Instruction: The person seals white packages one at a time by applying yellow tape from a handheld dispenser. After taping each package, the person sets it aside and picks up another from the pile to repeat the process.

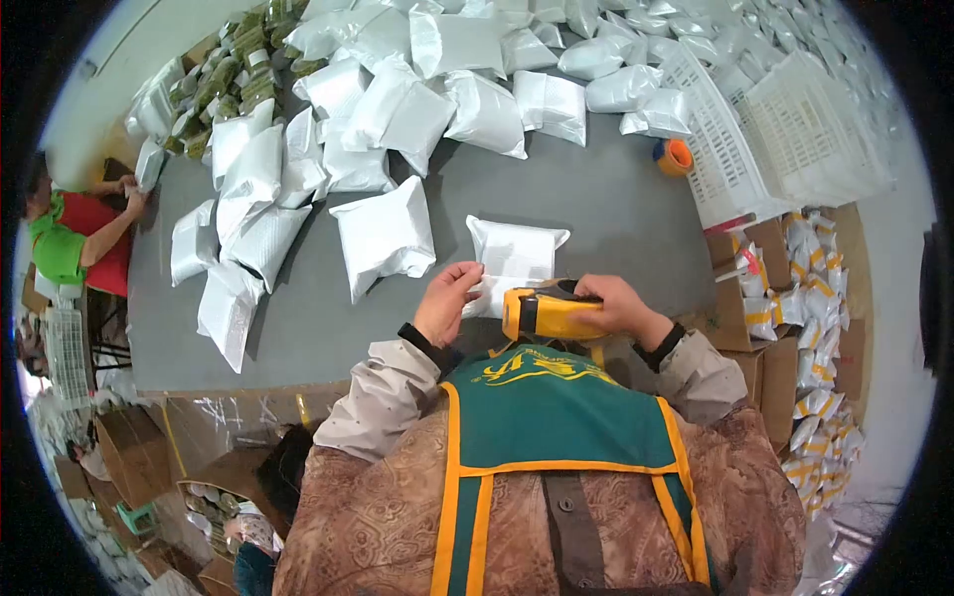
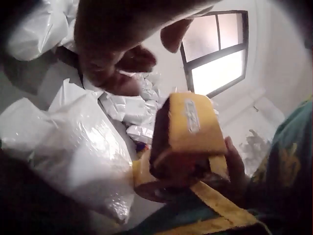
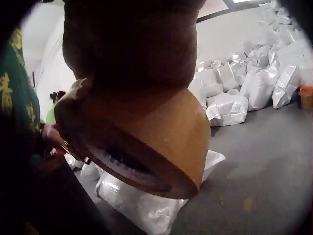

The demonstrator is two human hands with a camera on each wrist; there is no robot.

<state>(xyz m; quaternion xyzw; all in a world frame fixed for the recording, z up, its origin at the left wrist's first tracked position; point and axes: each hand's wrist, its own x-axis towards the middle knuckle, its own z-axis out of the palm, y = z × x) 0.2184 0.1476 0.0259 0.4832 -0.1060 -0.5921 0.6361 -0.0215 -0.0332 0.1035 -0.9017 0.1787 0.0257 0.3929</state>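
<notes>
A silvery-white plastic parcel (image 1: 512, 248) lies on the grey table in front of the person. At its left edge is the left hand (image 1: 447, 301), fingers loosely bent; in the left wrist view its fingers (image 2: 117, 81) and thumb stand apart above the parcel (image 2: 68, 147). The right hand (image 1: 618, 306) grips a yellow tape dispenser (image 1: 555, 316) over the parcel's near right part. Up close in the right wrist view, a roll of yellow-brown tape (image 3: 166, 122) sits under the dark hand, hiding part of the parcel (image 3: 142, 208) below.
More white parcels (image 1: 388, 238) lie to the left and pile up at the back. White plastic baskets (image 1: 730, 149) stand at the right, with an orange tape roll (image 1: 674, 157) beside them. Another person (image 1: 84, 233) works at the table's left end. Cardboard boxes (image 1: 765, 387) are at right.
</notes>
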